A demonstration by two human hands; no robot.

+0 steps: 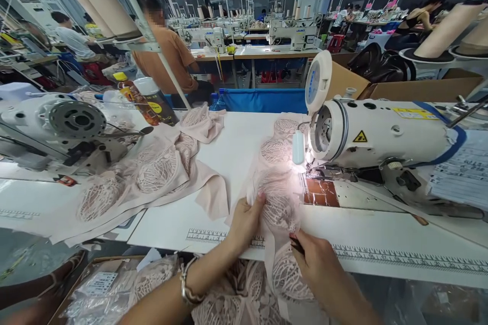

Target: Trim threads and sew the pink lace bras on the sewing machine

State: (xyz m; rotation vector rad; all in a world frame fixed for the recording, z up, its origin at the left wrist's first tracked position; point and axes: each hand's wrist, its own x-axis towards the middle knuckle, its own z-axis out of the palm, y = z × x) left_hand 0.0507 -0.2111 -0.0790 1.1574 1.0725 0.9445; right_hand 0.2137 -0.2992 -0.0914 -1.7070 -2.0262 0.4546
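A chain of pale pink lace bra pieces [280, 205] runs from beside the sewing machine [381, 129] down over the table's front edge. My left hand [247, 218] pinches the fabric's left edge, thumb on top. Lower and to the right, my right hand [310, 249] is closed around a small dark tool [296, 245], its tip at the lower edge of a lace cup. The lit needle area is just above and right of the cup. More pink lace pieces [156, 167] lie heaped on the table to the left.
Another sewing machine [76, 127] stands at the left, with spray cans [156, 101] behind the heap. A printed ruler [412, 259] follows the front edge of the table [236, 137]. Below are a box with plastic bags [95, 289] and more lace. A person in orange [168, 56] sits beyond.
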